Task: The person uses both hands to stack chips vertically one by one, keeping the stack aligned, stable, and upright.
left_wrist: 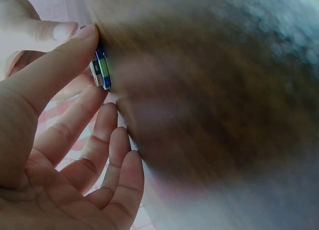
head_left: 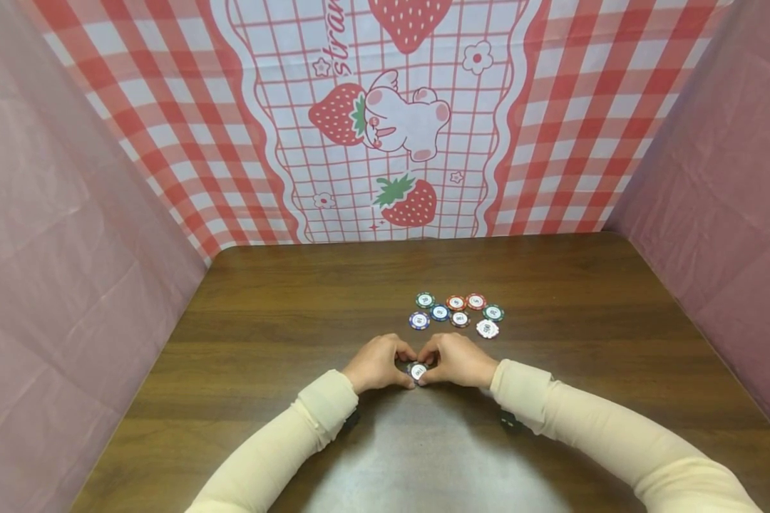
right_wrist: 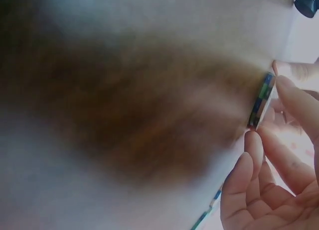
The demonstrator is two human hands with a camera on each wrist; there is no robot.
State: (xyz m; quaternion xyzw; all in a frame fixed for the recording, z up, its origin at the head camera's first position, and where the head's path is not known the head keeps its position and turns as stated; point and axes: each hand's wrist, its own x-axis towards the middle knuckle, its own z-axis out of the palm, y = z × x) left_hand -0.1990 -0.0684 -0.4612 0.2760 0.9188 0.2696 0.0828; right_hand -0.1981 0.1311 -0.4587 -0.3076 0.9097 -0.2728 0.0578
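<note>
Between the two hands, a small stack of chips (head_left: pixel 418 371) lies on the table, its top chip dark-edged with a white centre. The left hand (head_left: pixel 380 365) pinches its left side between thumb and fingers; the right hand (head_left: pixel 455 362) pinches its right side. In the left wrist view the stack's edge (left_wrist: pixel 101 68) shows blue and green beside the left hand (left_wrist: pixel 75 140). In the right wrist view two layers of the stack (right_wrist: pixel 261 101) show by the right hand (right_wrist: pixel 279 175). Fingers partly cover the chips.
Beyond the hands lie several loose flat chips: green (head_left: pixel 425 300), blue (head_left: pixel 419 320), red (head_left: pixel 476 301), dark (head_left: pixel 460 319) and white (head_left: pixel 488 328). Behind the wooden table (head_left: pixel 282 306) hangs a checked strawberry cloth (head_left: pixel 257 178); pink cloth hangs at both sides.
</note>
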